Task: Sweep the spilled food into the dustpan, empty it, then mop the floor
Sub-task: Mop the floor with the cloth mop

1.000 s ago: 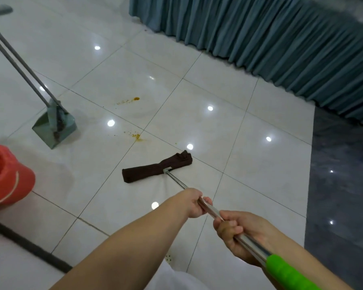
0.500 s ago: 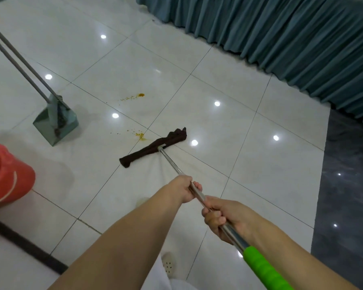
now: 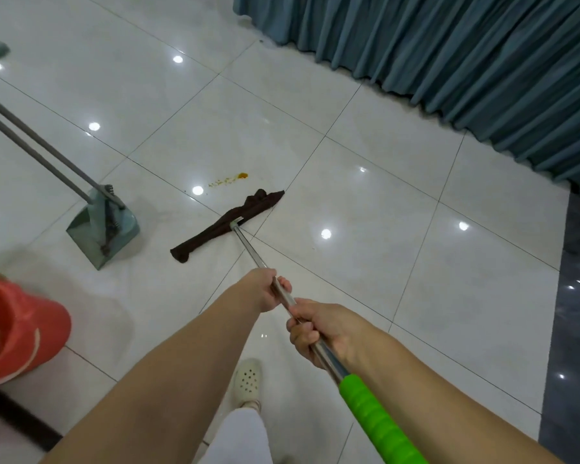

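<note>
1. Head view, hands: both hands grip the mop's steel pole [image 3: 248, 244]. The left hand [image 3: 265, 291] is curled round it nearer the mop head; the right hand [image 3: 318, 329] is wrapped round it just above the green grip [image 3: 379, 420].
2. Head view, the mop: the dark brown mop head [image 3: 226, 226] lies flat on the white tiled floor [image 3: 399, 202], stretched slantwise across a tile seam.
3. Head view, the spill: just beyond the mop head, apart from it, sits an orange smear with yellow crumbs [image 3: 230, 178]. It looks not yet wiped.
4. Head view, other gear: left of the mop head stands the green dustpan [image 3: 106, 234] with a brush tucked in it, long handles leaning away. Nearer and further left of the mop head is a red bucket [image 3: 17, 329]. A teal curtain [image 3: 449, 61] hangs well beyond the mop head.
5. Progress, as a judgement: sweeping and emptying appear finished, the dustpan being parked. Mopping is under way; the orange residue remains to be covered.
</note>
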Motion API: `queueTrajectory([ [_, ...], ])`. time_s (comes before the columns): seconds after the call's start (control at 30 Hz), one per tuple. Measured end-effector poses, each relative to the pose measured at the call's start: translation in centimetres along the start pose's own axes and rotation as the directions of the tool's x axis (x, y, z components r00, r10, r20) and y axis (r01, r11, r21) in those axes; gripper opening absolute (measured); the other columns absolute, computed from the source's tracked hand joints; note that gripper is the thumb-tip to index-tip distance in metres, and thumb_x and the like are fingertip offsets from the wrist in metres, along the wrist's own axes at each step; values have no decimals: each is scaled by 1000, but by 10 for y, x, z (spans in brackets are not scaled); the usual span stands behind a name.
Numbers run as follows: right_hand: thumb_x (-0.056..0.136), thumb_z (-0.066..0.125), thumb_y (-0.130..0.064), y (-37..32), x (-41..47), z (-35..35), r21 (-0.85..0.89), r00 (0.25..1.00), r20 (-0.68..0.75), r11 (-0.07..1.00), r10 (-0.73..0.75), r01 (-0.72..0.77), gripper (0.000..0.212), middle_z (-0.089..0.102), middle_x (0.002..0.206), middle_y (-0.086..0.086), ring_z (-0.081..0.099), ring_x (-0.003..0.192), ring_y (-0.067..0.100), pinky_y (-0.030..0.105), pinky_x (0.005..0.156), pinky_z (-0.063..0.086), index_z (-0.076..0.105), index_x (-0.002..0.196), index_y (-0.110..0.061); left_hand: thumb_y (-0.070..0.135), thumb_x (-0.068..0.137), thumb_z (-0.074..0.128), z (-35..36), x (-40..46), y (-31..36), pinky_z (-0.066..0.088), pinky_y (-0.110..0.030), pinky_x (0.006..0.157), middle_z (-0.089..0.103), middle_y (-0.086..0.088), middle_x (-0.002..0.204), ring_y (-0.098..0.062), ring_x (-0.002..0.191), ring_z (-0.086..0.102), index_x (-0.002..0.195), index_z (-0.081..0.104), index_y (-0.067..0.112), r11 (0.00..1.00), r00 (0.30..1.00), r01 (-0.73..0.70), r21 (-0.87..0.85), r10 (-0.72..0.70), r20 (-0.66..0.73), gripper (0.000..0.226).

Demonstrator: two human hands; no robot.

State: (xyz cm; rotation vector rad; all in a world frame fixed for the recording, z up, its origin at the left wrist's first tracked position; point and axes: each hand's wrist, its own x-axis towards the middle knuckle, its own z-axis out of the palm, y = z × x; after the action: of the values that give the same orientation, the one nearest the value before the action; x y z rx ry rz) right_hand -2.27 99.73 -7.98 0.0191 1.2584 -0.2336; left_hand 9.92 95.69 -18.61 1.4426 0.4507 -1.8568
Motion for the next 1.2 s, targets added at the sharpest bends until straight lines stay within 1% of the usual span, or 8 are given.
queueTrajectory([
  [0.3,93,50,-2,-43,36,31,46,1000,14,999,22,-23,13,46,61,8,36,30,8,9,30,31,52,90,-14,13,101,33,7,36,62,38,-13,35,33,-5,69,-11,52,31,84,35,6,1000,999,4,11,-4,-40,19],
  [0.43,95,49,-6,-38,32,8,68,998,44,997,40,-43,10,46,64,8,36,29,7,10,29,30,53,99,-14,12,102,31,18,36,44,37,-13,33,32,-4,65,-12,50,30,85,37,5,997,997,9,81,-2,-83,19],
  [0.53,96,49,-7,-28,26,-16,85,998,42,995,50,-54,24,46,65,8,36,29,7,11,28,30,53,118,-17,12,102,31,26,29,22,38,-14,33,33,-4,63,-12,50,31,85,39,4,993,993,27,116,-14,-118,20],
  [0.6,96,48,-6,-23,20,-34,90,998,41,994,57,-60,29,46,64,8,36,30,7,11,28,30,52,122,-18,12,102,31,32,25,3,38,-14,33,33,-4,62,-13,49,31,86,39,4,991,991,27,131,-9,-130,20],
  [0.8,96,48,-6,-19,-18,-92,74,992,78,992,97,-102,5,46,59,9,36,29,7,11,27,31,50,92,-9,10,101,33,60,15,-62,39,-15,32,34,-6,60,-14,49,33,81,39,5,995,990,-1,97,15,-142,21],
  [0.93,94,47,-5,-13,-46,-142,8,984,83,987,160,-161,23,41,44,6,33,24,8,10,26,29,43,71,-6,8,100,34,77,7,-121,41,-18,32,36,-7,64,-15,51,34,81,39,4,998,990,-57,32,61,-125,20],
  [1.1,96,44,-6,10,-82,-201,-77,979,78,980,190,-185,28,38,38,4,31,22,7,10,26,28,42,68,-8,10,102,32,92,-6,-197,42,-17,32,35,-8,66,-14,52,33,79,37,3,995,992,-83,-53,78,-102,25],
  [1.2,96,45,-6,29,-97,-227,-99,981,58,979,187,-180,26,41,45,4,32,23,6,10,26,28,43,70,-7,11,102,33,92,-15,-233,43,-17,33,37,-8,68,-15,53,34,80,37,2,996,993,-71,-58,64,-104,25],
])
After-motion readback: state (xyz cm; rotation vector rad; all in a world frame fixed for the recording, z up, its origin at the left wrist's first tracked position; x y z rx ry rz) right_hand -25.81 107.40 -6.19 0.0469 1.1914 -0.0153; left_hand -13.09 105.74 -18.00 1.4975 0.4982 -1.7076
